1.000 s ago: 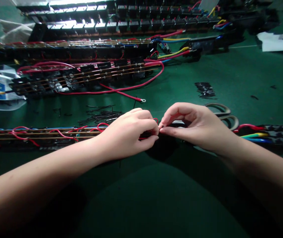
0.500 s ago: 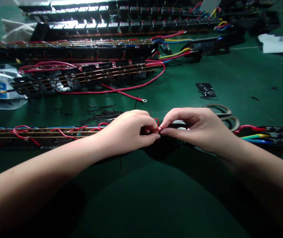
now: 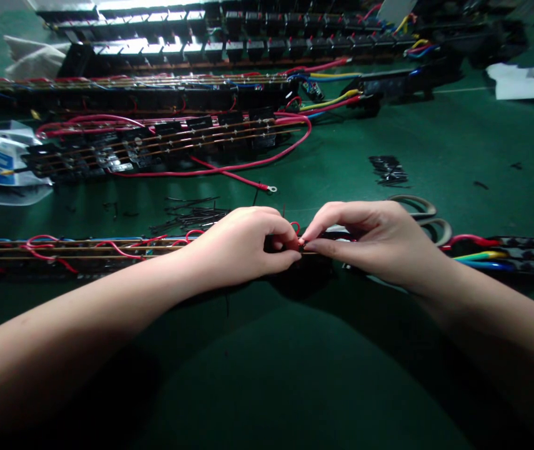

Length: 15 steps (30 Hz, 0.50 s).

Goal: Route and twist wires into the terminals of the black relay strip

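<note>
A long wired strip (image 3: 84, 252) with brass-coloured rods and red wire loops lies across the table in front of me. My left hand (image 3: 257, 244) is over its middle, thumb and forefinger brought together. Fingertip to fingertip with it, my right hand (image 3: 365, 234) pinches at the same spot. Whatever the fingers hold is tiny and mostly covered by them. A small red wire loop (image 3: 296, 226) shows just behind the fingertips, and thin dark ends stick up near the left hand. Scissors (image 3: 440, 231) with grey handles lie partly behind my right hand.
Loose thin black strips (image 3: 196, 215) are scattered behind my left hand, with a bundle of them (image 3: 388, 170) farther right. Beyond lie another rod assembly (image 3: 177, 142) with a red cable (image 3: 248, 165), a plastic bag (image 3: 4, 165), more wired strips and white paper (image 3: 524, 84).
Both hands stay at the same spot on the strip. The right hand's fingertips have shifted very slightly; nothing else has visibly moved.
</note>
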### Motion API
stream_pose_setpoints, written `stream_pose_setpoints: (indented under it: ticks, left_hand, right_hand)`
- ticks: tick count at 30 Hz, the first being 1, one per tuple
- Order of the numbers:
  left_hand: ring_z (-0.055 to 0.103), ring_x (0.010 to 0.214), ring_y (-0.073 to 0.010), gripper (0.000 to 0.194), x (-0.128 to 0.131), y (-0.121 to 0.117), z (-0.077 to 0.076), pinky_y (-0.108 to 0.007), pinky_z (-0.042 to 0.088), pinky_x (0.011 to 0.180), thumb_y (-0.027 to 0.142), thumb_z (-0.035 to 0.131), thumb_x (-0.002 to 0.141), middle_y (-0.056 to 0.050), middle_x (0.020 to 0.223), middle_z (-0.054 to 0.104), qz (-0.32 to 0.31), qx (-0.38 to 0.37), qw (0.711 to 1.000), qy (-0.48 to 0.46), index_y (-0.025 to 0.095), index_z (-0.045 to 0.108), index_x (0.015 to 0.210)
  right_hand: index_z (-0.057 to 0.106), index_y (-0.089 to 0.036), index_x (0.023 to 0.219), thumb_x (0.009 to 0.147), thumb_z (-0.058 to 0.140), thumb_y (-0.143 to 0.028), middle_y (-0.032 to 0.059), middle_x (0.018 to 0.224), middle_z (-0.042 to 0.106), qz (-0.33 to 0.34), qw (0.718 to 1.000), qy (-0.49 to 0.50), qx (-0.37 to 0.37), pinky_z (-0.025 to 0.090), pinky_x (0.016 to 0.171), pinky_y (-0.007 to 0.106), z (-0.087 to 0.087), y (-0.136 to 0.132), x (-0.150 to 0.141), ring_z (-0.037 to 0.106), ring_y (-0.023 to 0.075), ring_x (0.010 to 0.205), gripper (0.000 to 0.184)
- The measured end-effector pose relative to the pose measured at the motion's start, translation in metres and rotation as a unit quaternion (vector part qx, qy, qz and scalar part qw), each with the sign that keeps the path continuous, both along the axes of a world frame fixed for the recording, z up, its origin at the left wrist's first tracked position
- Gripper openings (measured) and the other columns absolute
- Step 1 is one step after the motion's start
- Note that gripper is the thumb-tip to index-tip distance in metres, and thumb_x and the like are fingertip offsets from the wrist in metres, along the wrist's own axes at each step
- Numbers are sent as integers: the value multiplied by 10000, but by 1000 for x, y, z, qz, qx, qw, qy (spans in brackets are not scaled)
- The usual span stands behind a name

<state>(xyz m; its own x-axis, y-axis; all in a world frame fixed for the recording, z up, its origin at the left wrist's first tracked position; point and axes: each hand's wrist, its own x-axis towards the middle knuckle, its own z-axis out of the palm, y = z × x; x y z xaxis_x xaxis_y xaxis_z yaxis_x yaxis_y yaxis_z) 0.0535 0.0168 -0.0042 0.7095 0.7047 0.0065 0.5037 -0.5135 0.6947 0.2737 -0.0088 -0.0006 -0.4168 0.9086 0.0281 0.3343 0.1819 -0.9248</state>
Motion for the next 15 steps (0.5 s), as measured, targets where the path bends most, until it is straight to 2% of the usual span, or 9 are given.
stream_pose_setpoints:
  ticks: [7, 15]
  left_hand:
    - [626, 721, -107, 95, 1, 1, 2, -217, 436, 645, 245, 704, 813, 17, 793, 687, 1, -10, 1000, 0, 197, 783, 839]
    - [609, 695, -97, 80, 0, 0, 1, -203, 424, 625, 220, 702, 801, 21, 769, 674, -4, -6, 1000, -10, 193, 775, 819]
  right_hand:
    - [777, -241, 855, 841, 768, -304, 25, 889, 779, 34, 998, -21, 38, 548, 714, 288, 0, -1, 2, 715, 173, 812, 65]
    - [769, -248, 857, 834, 754, -302, 32, 899, 782, 36, 998, -37, 41, 563, 722, 314, 1, -1, 2, 720, 193, 818, 61]
